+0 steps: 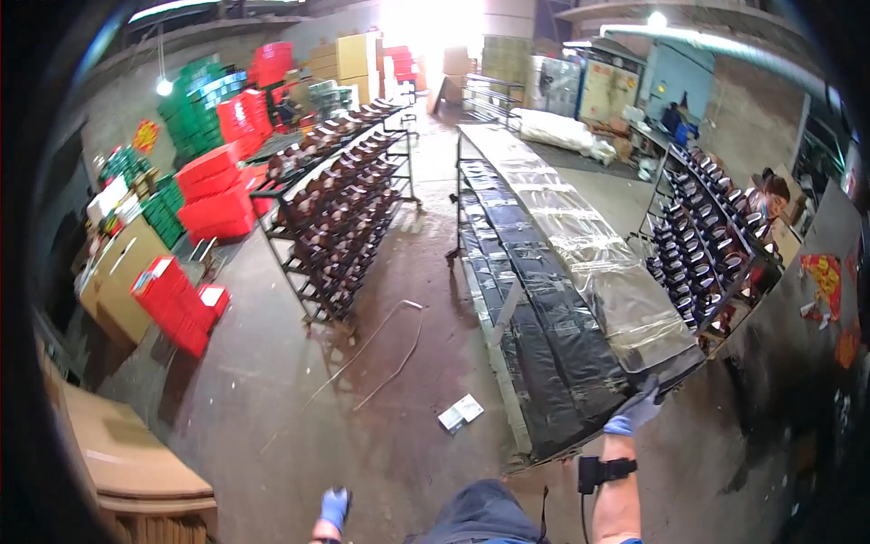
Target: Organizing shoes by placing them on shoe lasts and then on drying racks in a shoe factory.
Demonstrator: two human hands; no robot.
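My right hand (pixel 634 410), in a blue glove, grips the near corner of a long tiered metal rack (pixel 507 363) whose shelves are wrapped in black and clear plastic film. A black band sits on that wrist. My left hand (pixel 334 506), also gloved in blue, hangs low by my side with its fingers curled and nothing in it. It touches nothing.
A rack of brown shoes (pixel 335 208) stands at the left, a rack of black shoes (pixel 702 231) at the right with a person (pixel 770 195) behind it. Red boxes (pixel 177 304), green boxes and cardboard cartons (pixel 127 453) line the left side. A small white box (pixel 460 412) and wire lie on the floor.
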